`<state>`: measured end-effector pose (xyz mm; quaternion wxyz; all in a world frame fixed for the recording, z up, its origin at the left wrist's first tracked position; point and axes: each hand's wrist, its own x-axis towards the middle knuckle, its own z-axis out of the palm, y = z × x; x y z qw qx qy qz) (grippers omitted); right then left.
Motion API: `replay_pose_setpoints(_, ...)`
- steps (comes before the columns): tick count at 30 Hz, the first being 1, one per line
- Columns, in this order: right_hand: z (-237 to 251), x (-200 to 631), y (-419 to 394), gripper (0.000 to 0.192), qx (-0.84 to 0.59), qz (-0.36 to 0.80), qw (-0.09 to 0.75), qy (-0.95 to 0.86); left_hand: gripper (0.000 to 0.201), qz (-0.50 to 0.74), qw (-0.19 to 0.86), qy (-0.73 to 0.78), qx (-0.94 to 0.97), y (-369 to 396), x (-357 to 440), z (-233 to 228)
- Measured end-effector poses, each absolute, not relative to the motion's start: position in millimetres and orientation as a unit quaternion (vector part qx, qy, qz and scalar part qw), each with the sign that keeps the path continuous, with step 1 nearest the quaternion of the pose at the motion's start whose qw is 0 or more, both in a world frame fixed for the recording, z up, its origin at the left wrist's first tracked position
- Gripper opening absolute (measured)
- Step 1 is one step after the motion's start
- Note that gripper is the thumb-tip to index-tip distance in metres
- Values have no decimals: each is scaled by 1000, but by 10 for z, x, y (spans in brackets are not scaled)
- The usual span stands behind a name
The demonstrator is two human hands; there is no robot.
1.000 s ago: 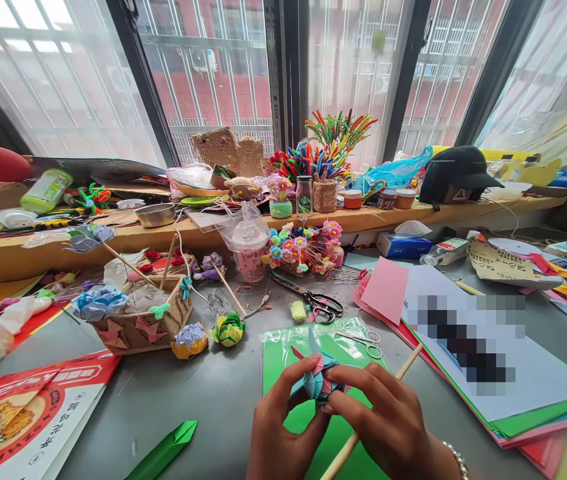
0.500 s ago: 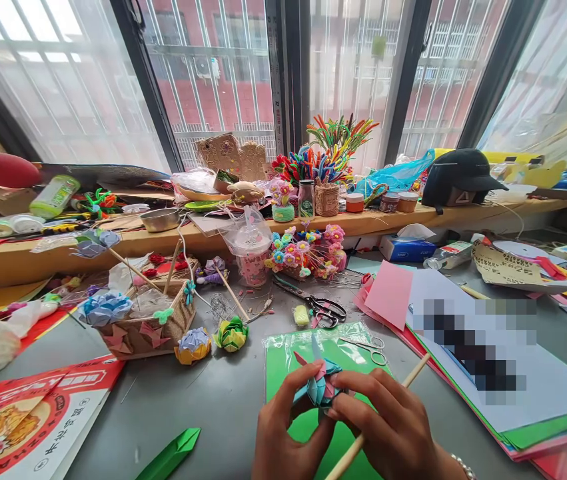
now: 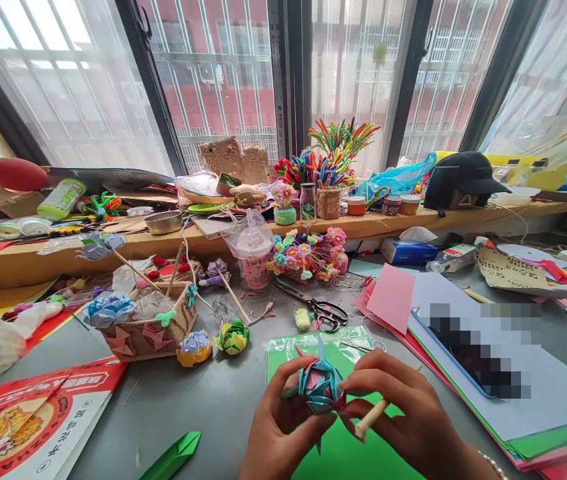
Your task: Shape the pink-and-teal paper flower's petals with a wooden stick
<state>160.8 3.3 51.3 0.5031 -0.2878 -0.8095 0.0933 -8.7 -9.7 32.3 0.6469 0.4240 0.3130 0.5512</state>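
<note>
Over a green paper sheet (image 3: 363,453), an origami flower (image 3: 320,385) of blue and pink folded paper is held between both hands. My left hand (image 3: 283,417) is closed around its left side, thumb below and index finger on top. From the right, my right hand (image 3: 396,403) pinches the flower's edge with its fingertips. A thin pale wooden stick (image 3: 376,419) is also tucked among the right fingers, its blunt end pointing toward me. A folded green paper strip (image 3: 172,457) lies on the table to the left.
Black scissors (image 3: 320,308) and a yellow block (image 3: 302,319) lie beyond the sheet. Two paper flowers, one yellow-green (image 3: 233,337), sit by a cardboard box (image 3: 153,333) at left. A paper stack (image 3: 543,373) carrying a phone is at right. A lidded cup (image 3: 254,260) stands behind.
The flower has been turned so its layered opening shows more. The stick has swung in my right hand, its near end now closer to the flower. The view shifted slightly.
</note>
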Motion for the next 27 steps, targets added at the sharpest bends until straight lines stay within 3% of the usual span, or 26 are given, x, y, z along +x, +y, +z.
replay_pose_setpoints(9,593,1640,30,13,-275,198,459,-821,44,467,699,284,461,-62,-160,281)
replay_pose_setpoints(27,577,1583,-8,23,-295,153,432,-838,39,427,703,309,478,-64,-187,280)
